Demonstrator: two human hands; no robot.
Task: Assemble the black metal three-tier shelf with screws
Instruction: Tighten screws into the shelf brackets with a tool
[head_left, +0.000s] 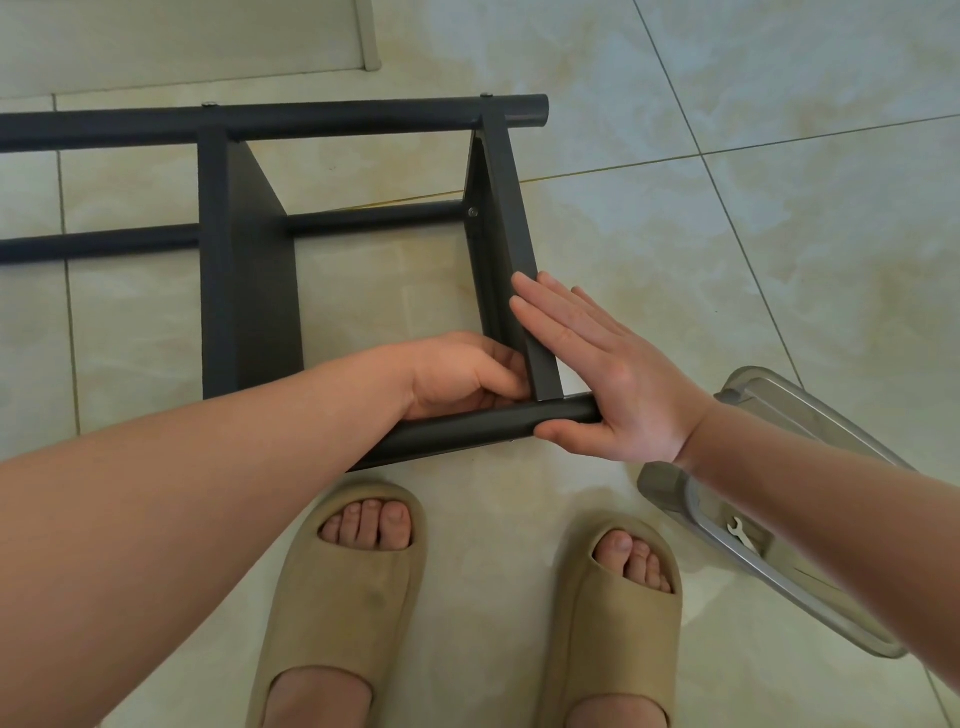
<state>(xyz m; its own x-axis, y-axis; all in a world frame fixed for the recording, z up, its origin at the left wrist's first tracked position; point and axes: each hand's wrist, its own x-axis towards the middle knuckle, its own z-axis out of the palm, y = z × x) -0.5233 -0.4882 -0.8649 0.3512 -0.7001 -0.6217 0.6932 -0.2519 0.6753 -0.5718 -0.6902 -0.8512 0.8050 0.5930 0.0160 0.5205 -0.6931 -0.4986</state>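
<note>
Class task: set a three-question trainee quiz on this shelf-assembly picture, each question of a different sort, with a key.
1. True or false: the right hand lies flat, fingers straight, against the end shelf panel.
2. Where is the small wrench? A) on a slipper B) in the clear tray at the right C) on the bare floor tiles
3. Fill in: the left hand has its fingers curled at the corner where that panel meets the near ____.

Key
1. True.
2. B.
3. tube.
</note>
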